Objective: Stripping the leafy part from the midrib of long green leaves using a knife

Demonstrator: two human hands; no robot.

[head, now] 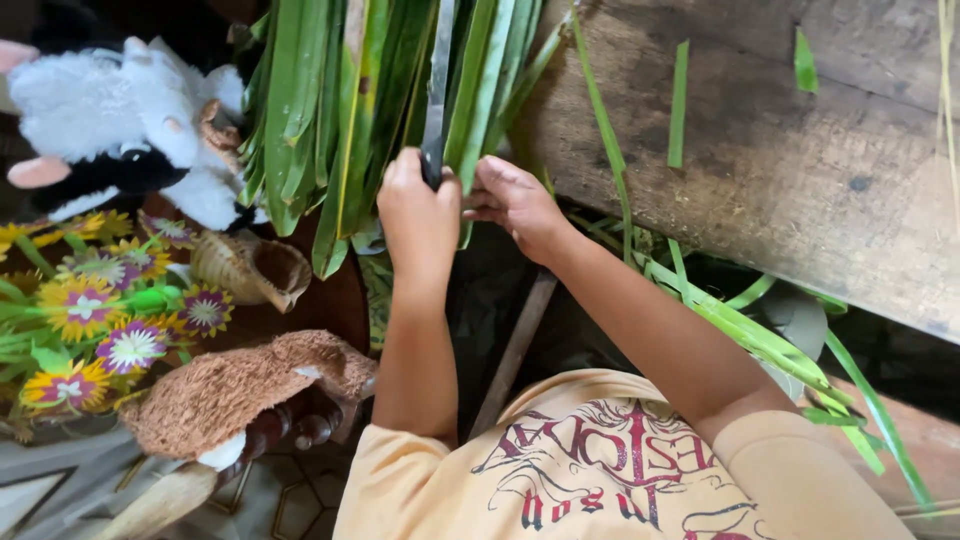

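My left hand point(418, 215) is closed around the dark handle of a long knife point(438, 85), whose grey blade points away from me over a bundle of long green leaves point(330, 110). My right hand point(515, 200) sits right beside it, fingers pinching a narrow green leaf strip point(478, 120) next to the blade. Both hands work at the near end of the leaf bundle, which lies against a worn wooden plank point(800, 170).
A black-and-white plush toy point(120, 125) lies at the upper left. Below it are artificial flowers point(95, 320), a small woven basket point(255, 268) and a brown fibre object point(235, 395). Loose green strips point(760, 340) trail off the plank at right.
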